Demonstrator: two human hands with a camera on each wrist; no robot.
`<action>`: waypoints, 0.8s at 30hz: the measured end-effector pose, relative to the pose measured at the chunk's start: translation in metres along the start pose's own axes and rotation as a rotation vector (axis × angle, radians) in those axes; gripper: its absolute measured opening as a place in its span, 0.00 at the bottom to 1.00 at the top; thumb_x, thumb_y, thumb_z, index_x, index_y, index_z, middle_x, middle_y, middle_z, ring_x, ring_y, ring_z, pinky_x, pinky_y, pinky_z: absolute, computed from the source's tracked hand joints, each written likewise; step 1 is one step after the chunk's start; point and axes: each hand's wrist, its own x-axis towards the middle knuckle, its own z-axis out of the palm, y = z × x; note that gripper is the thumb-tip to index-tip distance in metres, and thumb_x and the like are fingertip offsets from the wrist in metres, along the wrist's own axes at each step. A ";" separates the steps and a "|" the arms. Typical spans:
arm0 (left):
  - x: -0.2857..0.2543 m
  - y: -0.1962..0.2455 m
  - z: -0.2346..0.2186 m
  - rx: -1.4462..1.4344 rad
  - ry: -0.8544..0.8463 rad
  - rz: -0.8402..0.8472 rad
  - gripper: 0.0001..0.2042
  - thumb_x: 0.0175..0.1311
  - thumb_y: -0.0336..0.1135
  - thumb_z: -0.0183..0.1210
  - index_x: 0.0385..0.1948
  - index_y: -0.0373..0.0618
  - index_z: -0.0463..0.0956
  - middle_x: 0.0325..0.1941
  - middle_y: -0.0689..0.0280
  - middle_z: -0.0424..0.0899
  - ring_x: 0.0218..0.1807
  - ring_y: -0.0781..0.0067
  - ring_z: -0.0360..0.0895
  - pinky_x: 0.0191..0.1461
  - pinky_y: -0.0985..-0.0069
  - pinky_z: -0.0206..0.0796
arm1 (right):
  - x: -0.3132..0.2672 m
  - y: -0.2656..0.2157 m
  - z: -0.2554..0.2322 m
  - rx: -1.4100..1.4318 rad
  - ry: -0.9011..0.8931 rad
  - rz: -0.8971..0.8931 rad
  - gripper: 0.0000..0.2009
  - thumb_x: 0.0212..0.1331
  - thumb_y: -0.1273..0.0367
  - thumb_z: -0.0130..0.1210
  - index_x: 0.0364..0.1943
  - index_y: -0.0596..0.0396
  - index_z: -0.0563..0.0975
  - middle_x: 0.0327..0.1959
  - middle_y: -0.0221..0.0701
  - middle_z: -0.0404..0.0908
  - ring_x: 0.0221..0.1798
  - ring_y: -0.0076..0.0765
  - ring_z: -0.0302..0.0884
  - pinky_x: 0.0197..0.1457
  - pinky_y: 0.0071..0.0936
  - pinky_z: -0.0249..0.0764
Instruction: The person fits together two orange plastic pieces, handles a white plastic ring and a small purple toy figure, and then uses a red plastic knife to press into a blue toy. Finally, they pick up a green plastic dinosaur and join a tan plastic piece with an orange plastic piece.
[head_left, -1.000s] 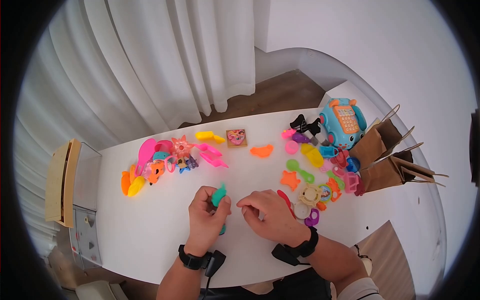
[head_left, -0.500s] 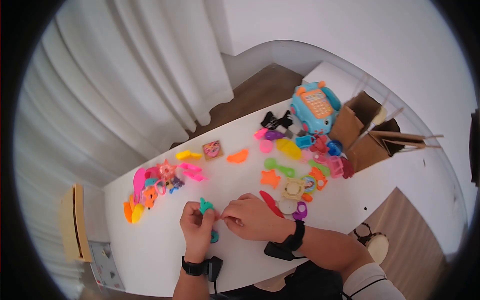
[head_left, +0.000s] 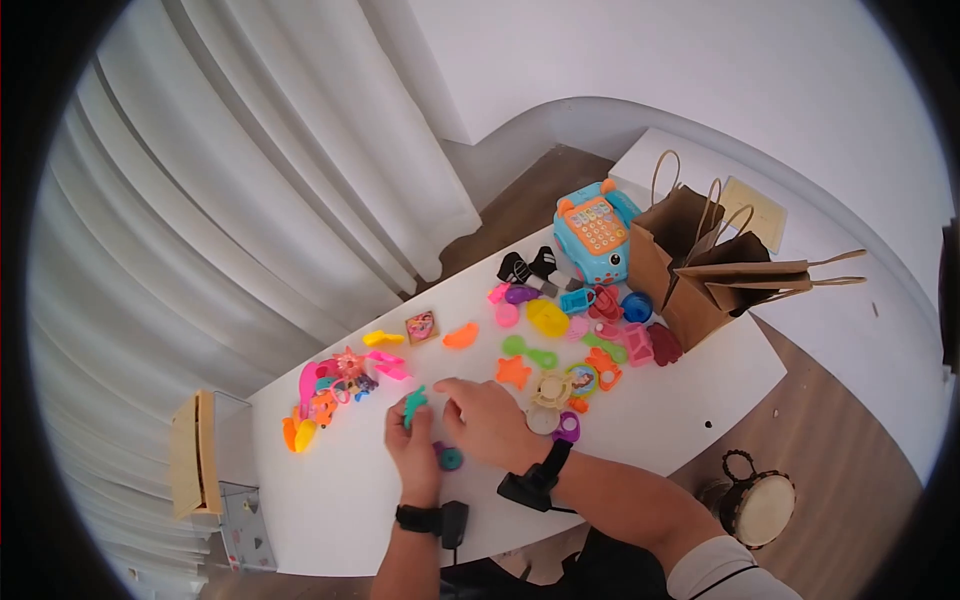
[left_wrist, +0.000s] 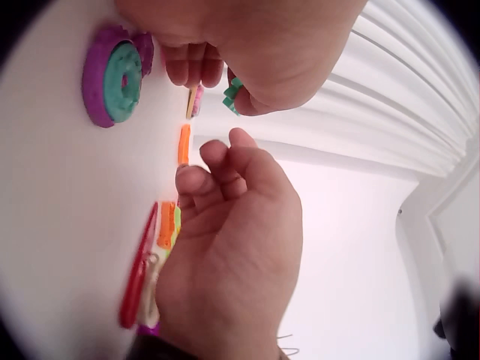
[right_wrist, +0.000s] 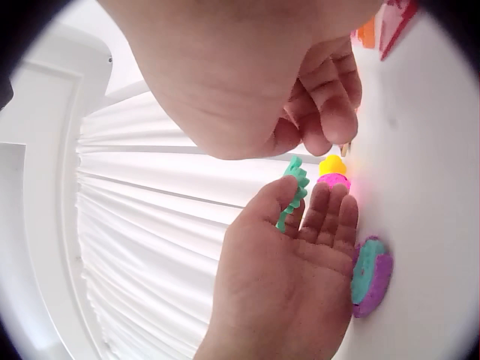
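Note:
My left hand (head_left: 413,462) pinches a small green toy piece with a jagged edge (right_wrist: 295,189) between thumb and fingers, held up above the table. The other fingers of that hand reach loosely forward in the right wrist view. Close on its right is my right hand (head_left: 493,428), fingers loosely bent and holding nothing, as the left wrist view shows. A round purple and teal toy (left_wrist: 120,81) lies on the white table (head_left: 350,500) beside the left hand. Behind the right hand in the left wrist view is a long red toy piece (left_wrist: 139,270).
Bright toys sit in a pile at the left, including an orange one (head_left: 324,406). Farther right are an orange starfish shape (head_left: 513,372), a yellow piece (head_left: 547,318), a blue toy phone (head_left: 596,235) and brown paper bags (head_left: 690,310). A small picture box (head_left: 421,327) stands near the back edge.
The head view has turned, so the table appears more slanted. The right fingers, close to the left hand's fingertips half a second ago, now point forward beside it. The left hand keeps the green piece.

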 end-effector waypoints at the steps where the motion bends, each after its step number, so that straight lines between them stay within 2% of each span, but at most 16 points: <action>1: 0.002 -0.012 0.007 -0.111 -0.008 -0.021 0.07 0.73 0.29 0.61 0.47 0.39 0.78 0.44 0.72 0.80 0.44 0.85 0.72 0.50 0.82 0.67 | 0.004 -0.003 -0.005 0.012 0.002 0.072 0.14 0.61 0.71 0.57 0.52 0.52 0.82 0.37 0.40 0.88 0.35 0.50 0.86 0.40 0.46 0.80; 2: -0.001 -0.010 0.016 -0.209 -0.020 -0.098 0.07 0.73 0.29 0.61 0.47 0.39 0.78 0.45 0.71 0.81 0.44 0.85 0.73 0.50 0.82 0.68 | 0.005 0.000 -0.002 0.032 0.119 0.026 0.12 0.61 0.72 0.58 0.49 0.51 0.82 0.32 0.40 0.87 0.30 0.49 0.85 0.35 0.44 0.79; 3: -0.003 -0.006 0.022 -0.308 -0.032 -0.175 0.07 0.73 0.29 0.62 0.46 0.38 0.79 0.45 0.70 0.82 0.44 0.85 0.74 0.50 0.82 0.69 | 0.006 0.001 -0.002 0.040 0.118 0.013 0.12 0.61 0.72 0.58 0.49 0.51 0.82 0.32 0.40 0.87 0.30 0.49 0.85 0.35 0.44 0.79; 4: -0.004 -0.001 0.020 -0.309 -0.024 -0.163 0.07 0.73 0.29 0.62 0.46 0.38 0.79 0.45 0.70 0.82 0.44 0.85 0.74 0.50 0.82 0.69 | 0.007 0.001 -0.003 0.033 0.151 0.054 0.12 0.61 0.73 0.58 0.48 0.51 0.82 0.31 0.40 0.86 0.30 0.49 0.85 0.35 0.44 0.79; 6: -0.007 0.008 0.013 0.005 -0.037 -0.001 0.07 0.71 0.29 0.64 0.44 0.37 0.79 0.41 0.70 0.83 0.40 0.84 0.76 0.47 0.81 0.71 | 0.008 0.004 -0.006 0.031 0.179 0.087 0.11 0.61 0.73 0.58 0.47 0.52 0.82 0.30 0.40 0.86 0.30 0.48 0.85 0.36 0.43 0.79; 7: -0.007 0.008 0.004 0.007 -0.028 0.007 0.07 0.71 0.29 0.64 0.44 0.37 0.79 0.41 0.70 0.83 0.40 0.84 0.76 0.47 0.81 0.71 | 0.008 0.006 -0.005 0.028 0.184 0.100 0.11 0.61 0.73 0.59 0.47 0.52 0.82 0.28 0.39 0.85 0.30 0.47 0.85 0.35 0.43 0.79; 10: -0.005 -0.001 -0.041 0.330 0.053 0.088 0.09 0.68 0.32 0.68 0.38 0.36 0.81 0.32 0.70 0.83 0.32 0.84 0.75 0.40 0.81 0.71 | 0.008 0.006 -0.002 0.032 0.166 0.081 0.11 0.60 0.74 0.59 0.46 0.52 0.82 0.27 0.39 0.85 0.30 0.47 0.85 0.35 0.42 0.79; 14: -0.011 -0.013 -0.088 0.512 0.110 0.015 0.09 0.64 0.31 0.69 0.39 0.36 0.81 0.34 0.68 0.84 0.33 0.81 0.76 0.41 0.79 0.71 | 0.005 -0.002 -0.004 0.037 0.077 0.018 0.10 0.60 0.73 0.59 0.46 0.52 0.83 0.27 0.38 0.85 0.30 0.46 0.86 0.36 0.41 0.80; 16: -0.006 -0.034 -0.102 0.829 0.085 0.437 0.09 0.61 0.30 0.69 0.39 0.37 0.81 0.35 0.67 0.85 0.35 0.78 0.77 0.42 0.77 0.72 | 0.003 -0.001 -0.002 0.028 0.047 0.021 0.10 0.60 0.73 0.60 0.46 0.52 0.83 0.27 0.38 0.86 0.30 0.46 0.86 0.36 0.41 0.80; 17: -0.007 -0.039 -0.105 0.829 0.095 0.434 0.09 0.61 0.30 0.69 0.39 0.37 0.81 0.35 0.67 0.85 0.35 0.78 0.77 0.42 0.77 0.72 | 0.002 0.001 -0.001 0.005 0.032 0.036 0.10 0.60 0.72 0.60 0.46 0.52 0.83 0.28 0.38 0.86 0.31 0.46 0.86 0.36 0.40 0.80; 19: -0.005 -0.041 -0.104 0.973 0.114 0.602 0.09 0.59 0.28 0.69 0.38 0.37 0.81 0.35 0.66 0.85 0.37 0.77 0.78 0.43 0.75 0.72 | 0.001 0.006 0.001 0.005 0.031 0.030 0.10 0.60 0.72 0.60 0.46 0.52 0.83 0.28 0.38 0.86 0.31 0.45 0.86 0.36 0.40 0.81; 20: -0.005 -0.038 -0.103 0.972 0.116 0.600 0.09 0.59 0.28 0.69 0.38 0.37 0.81 0.35 0.66 0.85 0.37 0.77 0.78 0.43 0.75 0.72 | 0.000 0.008 0.002 0.004 0.039 0.030 0.10 0.60 0.72 0.60 0.46 0.52 0.83 0.28 0.38 0.86 0.31 0.45 0.86 0.36 0.40 0.81; 22: -0.007 -0.026 -0.102 0.547 0.081 0.098 0.09 0.61 0.29 0.69 0.38 0.37 0.80 0.34 0.67 0.84 0.35 0.79 0.77 0.41 0.77 0.71 | 0.000 0.008 0.003 -0.008 0.036 0.032 0.10 0.60 0.72 0.60 0.46 0.52 0.83 0.28 0.38 0.86 0.31 0.45 0.87 0.37 0.40 0.81; 23: -0.008 -0.015 -0.100 0.546 0.081 0.096 0.09 0.61 0.29 0.69 0.38 0.37 0.80 0.34 0.67 0.84 0.35 0.79 0.77 0.41 0.77 0.71 | 0.000 0.008 0.003 -0.020 0.036 0.034 0.10 0.61 0.72 0.60 0.46 0.52 0.83 0.28 0.38 0.86 0.31 0.45 0.87 0.37 0.40 0.81; 24: -0.011 -0.001 -0.098 0.472 0.069 0.022 0.08 0.63 0.29 0.69 0.38 0.37 0.80 0.34 0.68 0.84 0.35 0.80 0.77 0.41 0.79 0.71 | 0.000 0.008 0.003 -0.020 0.032 0.035 0.10 0.61 0.72 0.60 0.46 0.52 0.83 0.28 0.38 0.86 0.31 0.45 0.87 0.37 0.40 0.81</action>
